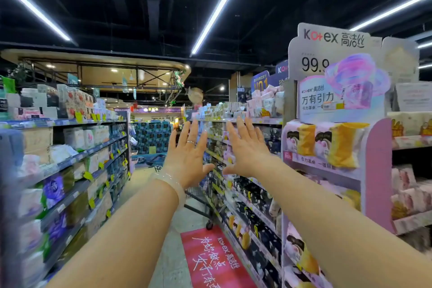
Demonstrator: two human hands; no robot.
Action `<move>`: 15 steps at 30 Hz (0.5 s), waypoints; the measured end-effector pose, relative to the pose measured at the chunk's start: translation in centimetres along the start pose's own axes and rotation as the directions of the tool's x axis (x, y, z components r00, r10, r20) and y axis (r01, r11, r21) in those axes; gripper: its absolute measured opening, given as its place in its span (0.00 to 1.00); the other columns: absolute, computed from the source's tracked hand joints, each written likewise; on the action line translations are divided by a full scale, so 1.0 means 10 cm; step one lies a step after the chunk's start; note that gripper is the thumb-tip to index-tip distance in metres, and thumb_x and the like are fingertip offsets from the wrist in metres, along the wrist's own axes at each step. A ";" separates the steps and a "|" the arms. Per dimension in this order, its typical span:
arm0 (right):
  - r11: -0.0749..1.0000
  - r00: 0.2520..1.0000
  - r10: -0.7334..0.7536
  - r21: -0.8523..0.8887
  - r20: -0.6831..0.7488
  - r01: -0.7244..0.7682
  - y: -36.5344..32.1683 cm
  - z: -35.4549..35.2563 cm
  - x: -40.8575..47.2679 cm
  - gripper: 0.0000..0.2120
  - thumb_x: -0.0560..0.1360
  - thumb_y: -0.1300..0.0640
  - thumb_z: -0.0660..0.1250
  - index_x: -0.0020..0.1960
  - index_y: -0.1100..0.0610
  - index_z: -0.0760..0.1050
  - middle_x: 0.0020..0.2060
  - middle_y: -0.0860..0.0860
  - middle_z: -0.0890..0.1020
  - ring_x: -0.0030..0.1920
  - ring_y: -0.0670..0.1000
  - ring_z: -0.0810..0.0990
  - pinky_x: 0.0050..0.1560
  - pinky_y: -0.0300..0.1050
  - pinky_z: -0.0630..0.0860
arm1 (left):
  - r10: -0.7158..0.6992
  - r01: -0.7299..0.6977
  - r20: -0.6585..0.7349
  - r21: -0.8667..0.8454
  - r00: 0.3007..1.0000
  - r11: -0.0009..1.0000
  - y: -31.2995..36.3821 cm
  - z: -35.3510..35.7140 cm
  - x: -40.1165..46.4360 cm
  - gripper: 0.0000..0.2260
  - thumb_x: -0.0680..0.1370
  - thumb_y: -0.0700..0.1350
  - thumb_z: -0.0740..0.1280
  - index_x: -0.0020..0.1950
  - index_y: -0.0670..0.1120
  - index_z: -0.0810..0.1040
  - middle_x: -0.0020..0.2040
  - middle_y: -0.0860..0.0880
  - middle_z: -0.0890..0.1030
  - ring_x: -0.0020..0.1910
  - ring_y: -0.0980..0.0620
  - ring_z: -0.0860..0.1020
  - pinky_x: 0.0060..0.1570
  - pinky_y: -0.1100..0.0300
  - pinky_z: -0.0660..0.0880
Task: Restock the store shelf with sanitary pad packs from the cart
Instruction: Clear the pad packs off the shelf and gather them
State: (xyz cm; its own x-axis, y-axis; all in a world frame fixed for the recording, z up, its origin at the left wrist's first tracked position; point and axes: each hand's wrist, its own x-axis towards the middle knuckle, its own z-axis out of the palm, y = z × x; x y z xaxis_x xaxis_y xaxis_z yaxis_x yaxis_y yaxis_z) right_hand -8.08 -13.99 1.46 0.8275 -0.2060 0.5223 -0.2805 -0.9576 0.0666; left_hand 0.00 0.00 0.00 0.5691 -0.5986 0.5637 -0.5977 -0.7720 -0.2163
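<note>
Both my arms stretch out in front of me down a store aisle. My left hand (187, 154) is raised with fingers straight and spread, holding nothing; it wears a ring and a pale bracelet. My right hand (245, 147) is beside it, fingers straight and spread too, holding nothing. Behind and below my hands stands a wire cart (201, 196), mostly hidden by my left forearm; its contents are not visible. Shelves of sanitary pad packs (252, 192) line the right side of the aisle.
Stocked shelves (77, 159) run along the left side. A pink Kotex display stand (336, 138) with yellow and white packs juts out at near right. A red floor sticker (215, 262) lies below the cart. Stacked dark boxes (154, 135) stand at the aisle's far end.
</note>
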 end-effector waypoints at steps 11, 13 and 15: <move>1.000 0.975 -0.008 -0.010 0.222 0.011 0.10 1.45 0.72 0.52 0.71 0.42 0.69 0.76 0.53 0.34 0.76 0.56 0.36 0.75 0.58 0.34 0.73 0.57 0.40 | 0.057 -0.057 0.239 -0.009 0.969 0.998 -0.14 1.66 0.60 0.38 0.78 0.63 0.55 0.78 0.48 0.38 0.78 0.44 0.37 0.77 0.44 0.37 0.74 0.43 0.41; 1.000 0.962 -0.006 -0.021 0.274 0.013 0.23 1.79 0.95 0.51 0.71 0.42 0.69 0.76 0.52 0.33 0.75 0.55 0.36 0.75 0.58 0.33 0.73 0.57 0.39 | 0.070 -0.064 0.266 -0.032 0.961 0.997 -0.12 2.06 0.83 0.38 0.78 0.64 0.55 0.78 0.48 0.39 0.78 0.44 0.37 0.77 0.44 0.37 0.74 0.43 0.42; 0.999 0.950 -0.001 -0.031 0.311 0.011 0.40 2.15 1.24 0.51 0.71 0.42 0.69 0.76 0.52 0.33 0.75 0.55 0.35 0.75 0.58 0.33 0.73 0.56 0.39 | 0.085 -0.073 0.287 -0.054 0.954 0.996 -0.08 2.46 1.14 0.39 0.78 0.64 0.56 0.78 0.48 0.40 0.78 0.43 0.37 0.77 0.44 0.38 0.74 0.43 0.42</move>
State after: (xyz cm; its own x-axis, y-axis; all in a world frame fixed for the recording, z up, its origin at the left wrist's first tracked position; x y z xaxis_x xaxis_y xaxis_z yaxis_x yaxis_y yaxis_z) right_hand 11.55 -24.73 -10.11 0.9381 -0.2578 0.2315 -0.2864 -0.9530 0.0991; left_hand 20.91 -11.47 -13.01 0.6541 -0.6981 0.2912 -0.6669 -0.7139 -0.2136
